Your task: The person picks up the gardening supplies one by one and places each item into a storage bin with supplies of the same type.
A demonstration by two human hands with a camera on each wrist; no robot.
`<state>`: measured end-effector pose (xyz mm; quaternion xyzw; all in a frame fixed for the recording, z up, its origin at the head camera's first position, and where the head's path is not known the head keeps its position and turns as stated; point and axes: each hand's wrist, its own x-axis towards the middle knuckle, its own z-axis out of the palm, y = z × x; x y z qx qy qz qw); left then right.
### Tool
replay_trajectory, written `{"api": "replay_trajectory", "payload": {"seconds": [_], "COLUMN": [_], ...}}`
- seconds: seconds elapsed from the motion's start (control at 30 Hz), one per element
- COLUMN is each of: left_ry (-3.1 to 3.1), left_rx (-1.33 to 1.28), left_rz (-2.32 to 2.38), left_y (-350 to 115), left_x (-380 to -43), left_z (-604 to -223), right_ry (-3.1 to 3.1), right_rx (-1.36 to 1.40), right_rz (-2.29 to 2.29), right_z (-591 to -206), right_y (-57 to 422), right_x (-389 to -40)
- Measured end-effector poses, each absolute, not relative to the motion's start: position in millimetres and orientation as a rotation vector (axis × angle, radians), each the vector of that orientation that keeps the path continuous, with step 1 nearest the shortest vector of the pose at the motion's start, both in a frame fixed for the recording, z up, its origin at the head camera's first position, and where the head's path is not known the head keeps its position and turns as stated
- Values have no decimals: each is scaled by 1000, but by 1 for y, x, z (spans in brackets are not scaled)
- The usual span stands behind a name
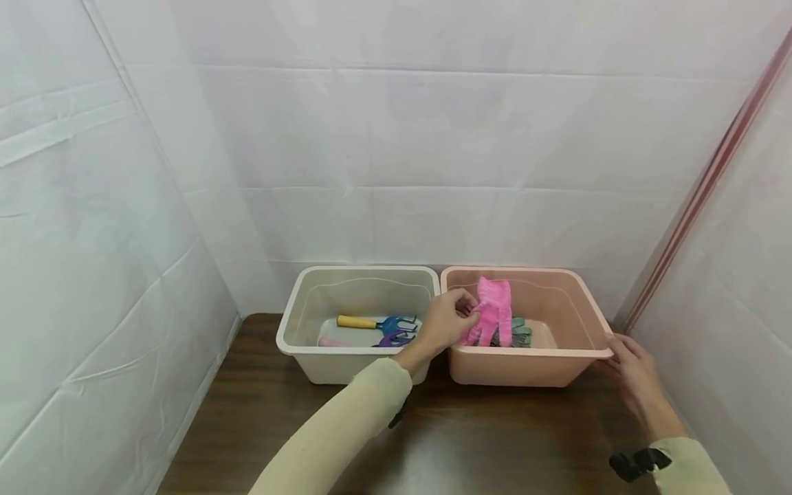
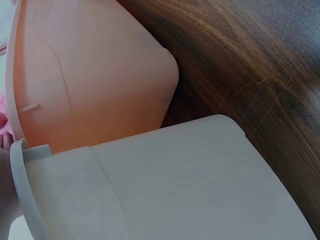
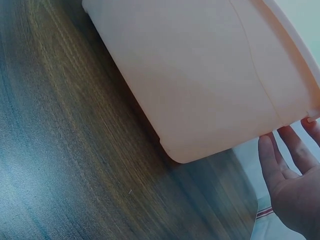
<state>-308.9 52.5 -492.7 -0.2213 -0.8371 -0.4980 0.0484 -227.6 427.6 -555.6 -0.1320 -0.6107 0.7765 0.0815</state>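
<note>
My left hand (image 1: pixel 441 320) reaches over the facing rims of two bins and pinches a bright pink glove (image 1: pixel 495 309) by its side. The glove hangs inside the salmon-pink bin (image 1: pixel 569 353), its fingers pointing down. Partly behind it, a grey-green glove (image 1: pixel 521 333) lies on that bin's floor. At the bin's right front corner, my right hand (image 1: pixel 637 368) holds the rim. In the right wrist view, fingers (image 3: pixel 270 165) of this hand touch the bin's end wall below the rim. Only a sliver of pink glove shows in the left wrist view.
A cream bin (image 1: pixel 365 351) stands close beside the pink one. Inside lie a yellow-handled blue hand rake (image 1: pixel 357 322), a purple pronged tool (image 1: pixel 391 339) and a pink handle (image 1: pixel 331 342). Both bins stand on a dark wood table (image 1: pixel 445 440), with white sheeting (image 1: pixel 383 158) behind and at the sides.
</note>
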Motion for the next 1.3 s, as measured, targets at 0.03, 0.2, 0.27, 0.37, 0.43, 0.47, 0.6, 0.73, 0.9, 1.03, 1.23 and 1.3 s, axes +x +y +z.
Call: {"api": "replay_trajectory", "payload": {"seconds": [0.03, 0.2, 0.27, 0.37, 0.43, 0.47, 0.6, 0.73, 0.9, 1.03, 1.23, 1.3], "left_ry": [-2556, -2556, -2551, -2560, -2565, -2564, -2543, -2545, -2559, -2558, -2521, -2504], "left_rx": [-668, -656, -657, -654, -655, -658, -669, -665, -651, -643, -672, -679], "left_rz": [-1519, -1526, -1531, -1538, -1541, -1544, -1550, -1558, -1554, -1540, -1603, -1646], "left_y": [53, 53, 54, 55, 57, 57, 59, 60, 59, 60, 62, 63], "left_x": [-309, -309, -309, -309, -309, -310, -312, -312, -312, -313, -312, -311], "left_z": [-493, -494, -494, -495, -495, -495, -493, -491, -490, -490, -491, -490], "right_ry": [-1824, -1817, -1824, -1849, -1863, -1869, -1872, -1867, -1863, -1863, -1888, -1889], "right_rx": [-395, -387, -380, -381, -390, -395, -407, -419, -433, -449, -481, -473], "right_rz": [2321, 2313, 2305, 2289, 2282, 2277, 2279, 2280, 2287, 2292, 2258, 2257], "right_z": [-556, -557, -557, -558, -557, -557, -556, -555, -554, -553, -551, -550], "right_y": [428, 428, 428, 430, 432, 432, 433, 433, 433, 433, 434, 435], "right_x": [-227, -227, -226, -225, -224, -224, -225, -226, -227, -228, -227, -226]}}
